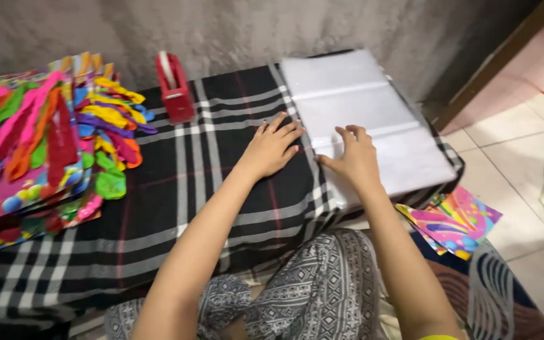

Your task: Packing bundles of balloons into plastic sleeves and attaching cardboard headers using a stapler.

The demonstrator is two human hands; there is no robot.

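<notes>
A stack of clear plastic bags [360, 107] lies on the right side of a black and white plaid cloth [177, 201]. My right hand [352, 158] rests on the near left edge of the stack, fingers curled on the top sheet. Just left of the stack, my left hand [271, 148] lies flat on the cloth with fingers spread, fingertips touching the stack's edge. Neither hand has anything lifted.
A pile of colourful balloon cards [39, 145] sits at the left on the cloth. A red tape dispenser [173, 88] stands behind, near the wall. Bright printed cards [451, 223] lie on the floor at the right. My patterned trousers [322, 289] are below.
</notes>
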